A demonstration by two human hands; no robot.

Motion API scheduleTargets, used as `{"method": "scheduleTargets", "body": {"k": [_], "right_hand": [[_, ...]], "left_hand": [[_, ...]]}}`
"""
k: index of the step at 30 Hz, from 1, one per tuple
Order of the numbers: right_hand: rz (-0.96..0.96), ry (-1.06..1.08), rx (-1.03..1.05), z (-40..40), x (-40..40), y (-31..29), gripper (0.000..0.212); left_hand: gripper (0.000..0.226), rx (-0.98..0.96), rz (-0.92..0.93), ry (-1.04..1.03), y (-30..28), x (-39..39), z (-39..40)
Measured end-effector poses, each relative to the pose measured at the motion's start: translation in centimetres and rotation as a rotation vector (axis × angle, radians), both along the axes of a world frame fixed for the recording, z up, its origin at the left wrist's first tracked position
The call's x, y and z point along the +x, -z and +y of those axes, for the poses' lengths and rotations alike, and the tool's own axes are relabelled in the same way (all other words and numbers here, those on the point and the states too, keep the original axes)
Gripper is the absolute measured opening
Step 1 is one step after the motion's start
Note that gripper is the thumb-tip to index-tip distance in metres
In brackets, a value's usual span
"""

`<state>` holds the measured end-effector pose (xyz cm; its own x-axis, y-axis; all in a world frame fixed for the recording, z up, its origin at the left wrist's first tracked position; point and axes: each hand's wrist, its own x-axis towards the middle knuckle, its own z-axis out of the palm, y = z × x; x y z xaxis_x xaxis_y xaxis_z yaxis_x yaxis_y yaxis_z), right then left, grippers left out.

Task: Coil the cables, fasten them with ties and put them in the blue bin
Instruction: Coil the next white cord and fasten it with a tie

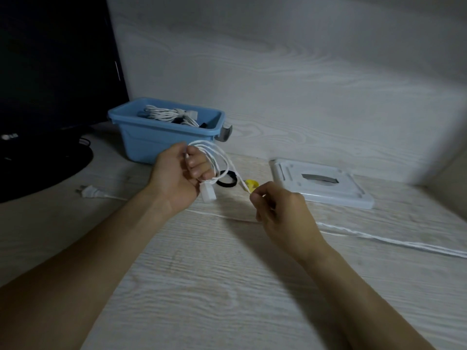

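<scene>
Your left hand [178, 176] grips the white cable [219, 157] coil w/ fingers curled round the loops, connector hanging just below the palm. Your right hand [276, 210] pinches the cable's free run beside it, the rest trailing off right across the desk. Blue bin [151, 137] sits just beyond your left hand, coiled cables inside.

The cable [214, 157] looped in the left hand [177, 176] is white, as is its connector block [209, 193] below. Beyond that hand, a pale blue bin [156, 137]. Between the hands, a black tie [227, 179] and a yellow tie [251, 185]. The desk [202, 286] shows pale wood grain.
</scene>
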<state>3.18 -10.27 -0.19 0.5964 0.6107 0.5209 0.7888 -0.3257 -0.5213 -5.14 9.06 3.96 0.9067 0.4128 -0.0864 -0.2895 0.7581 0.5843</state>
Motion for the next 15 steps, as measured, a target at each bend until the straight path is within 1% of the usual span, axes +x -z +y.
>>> {"method": "scheduleTargets", "body": {"k": [4,6,8,11,15], "right_hand": [[-0.005,-0.042,0.011,0.2,-0.5,0.0,0.021],[0.001,-0.062,-0.004,0.3,-0.8,0.0,0.025],[-0.006,-0.072,-0.031,0.4,-1.0,0.0,0.026],[0.021,-0.084,-0.023,0.3,-1.1,-0.1,0.026],[0.11,-0.12,-0.037,0.2,-1.4,-0.4,0.026]], "left_hand": [[0.038,0.152,0.005,0.141,-0.1,-0.1,-1.1],[0.039,0.167,0.006,0.172,-0.3,-0.2,-1.5],[0.041,0.16,0.005,0.146,-0.3,-0.2,-1.5],[0.044,0.109,0.003,0.015,-0.2,0.0,-0.9],[0.055,-0.128,-0.072,-0.092,0.0,0.2,0.4]]}}
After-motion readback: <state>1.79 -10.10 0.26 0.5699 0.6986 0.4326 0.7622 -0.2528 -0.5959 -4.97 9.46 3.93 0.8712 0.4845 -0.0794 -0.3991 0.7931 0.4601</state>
